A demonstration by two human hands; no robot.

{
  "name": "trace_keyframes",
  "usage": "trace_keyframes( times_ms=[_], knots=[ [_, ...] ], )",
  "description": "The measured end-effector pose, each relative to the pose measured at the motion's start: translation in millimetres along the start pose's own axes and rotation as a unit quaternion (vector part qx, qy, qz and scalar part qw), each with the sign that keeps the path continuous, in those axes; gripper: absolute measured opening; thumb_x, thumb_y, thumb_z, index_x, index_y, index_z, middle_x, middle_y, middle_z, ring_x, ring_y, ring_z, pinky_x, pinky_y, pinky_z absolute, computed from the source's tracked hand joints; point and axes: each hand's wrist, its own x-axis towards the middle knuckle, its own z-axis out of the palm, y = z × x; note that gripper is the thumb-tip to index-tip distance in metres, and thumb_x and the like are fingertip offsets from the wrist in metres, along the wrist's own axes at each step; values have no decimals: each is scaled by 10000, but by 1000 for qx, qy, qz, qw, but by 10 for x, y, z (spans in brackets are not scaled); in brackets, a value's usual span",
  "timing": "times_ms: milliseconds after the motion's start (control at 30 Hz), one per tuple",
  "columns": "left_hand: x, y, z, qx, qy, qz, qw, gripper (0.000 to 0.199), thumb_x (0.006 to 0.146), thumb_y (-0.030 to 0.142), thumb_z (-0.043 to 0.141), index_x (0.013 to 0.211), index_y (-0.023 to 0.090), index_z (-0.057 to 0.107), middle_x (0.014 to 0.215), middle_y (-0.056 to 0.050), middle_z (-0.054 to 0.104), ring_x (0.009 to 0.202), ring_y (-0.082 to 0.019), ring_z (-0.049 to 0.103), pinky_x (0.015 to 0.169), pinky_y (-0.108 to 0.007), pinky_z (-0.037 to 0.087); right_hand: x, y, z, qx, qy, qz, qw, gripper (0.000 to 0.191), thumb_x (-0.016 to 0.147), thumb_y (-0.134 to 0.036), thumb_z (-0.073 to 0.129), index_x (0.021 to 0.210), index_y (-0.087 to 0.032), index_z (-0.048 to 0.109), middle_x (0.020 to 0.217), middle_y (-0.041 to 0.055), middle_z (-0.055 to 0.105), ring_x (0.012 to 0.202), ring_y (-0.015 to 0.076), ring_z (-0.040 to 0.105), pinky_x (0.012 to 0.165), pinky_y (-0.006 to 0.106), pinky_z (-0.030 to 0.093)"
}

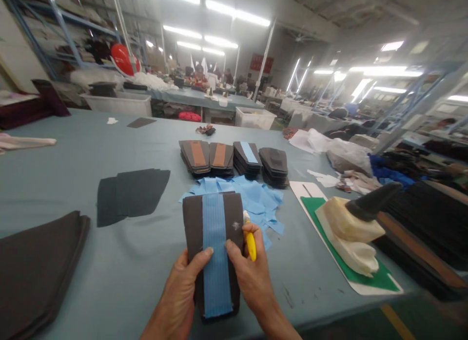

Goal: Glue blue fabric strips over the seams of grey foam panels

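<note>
The left hand (pixel 181 284) and right hand (pixel 254 269) close on a blue-striped dark panel (pixel 216 233) by the near edge of the bench (pixel 142 257), the right also holding a yellow tool (pixel 251 245). Blue scraps (pixel 256 195) lie beyond, then four stacks (pixel 220 159).

Work surface: a grey-green table (pixel 146 252), top faintly wrinkled. Just beyond the right hand (pixel 256 267) lies a loose heap of light blue pieces (pixel 259 198). Behind it, farther from both hands, stand four dark stacks in a row (pixel 248 157); a small scrap pile (pixel 206 130) lies past them. Left of the left hand (pixel 179 286): overlapping dark sheets (pixel 131 196) and, farther left, a larger dark stack (pixel 40 267). Right of the right hand: a white board (pixel 298 189), set at an angle.
</note>
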Motion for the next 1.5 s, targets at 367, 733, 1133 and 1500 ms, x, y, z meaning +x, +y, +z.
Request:
trace_keyframes(
  times_ms=[367,733,1133,1500],
  knots=[
    [80,209,-105,403,176,344,829,1060,765,603,794,1618,214,299,1712,-182,358,1589,-378,358,1315,-574,281,40,-260,-75,-31,-33,-6,999,296,859,-309,681,1082,-265,491,862,-37,589,672,144,549,597,242,499],
    [62,472,64,616,107,422,656,1000,794,534,832,1605,227,335,1736,-177,341,1627,-366,292,1324,-566,227,-113,-436,-76,-59,-71,-3,996,252,854,-289,639,1056,-252,493,911,-28,579,800,149,602,652,240,493],
    [142,586,89,585,135,465,651,754,895,461,734,1538,138,507,1608,-179,539,1540,-378,440,1288,-570,340,-188,-486,-134,-41,-99,73,992,293,864,-306,680,1082,-287,486,952,-21,571,812,163,591,663,266,508],
    [148,489,114,635,110,496,582,909,861,662,763,1564,170,463,1608,-173,545,1561,-421,403,1264,-593,351,-163,-504,-118,40,-104,110,988,321,870,-309,704,1076,-276,461,826,-72,537,664,112,478,543,201,430]
  ],
)
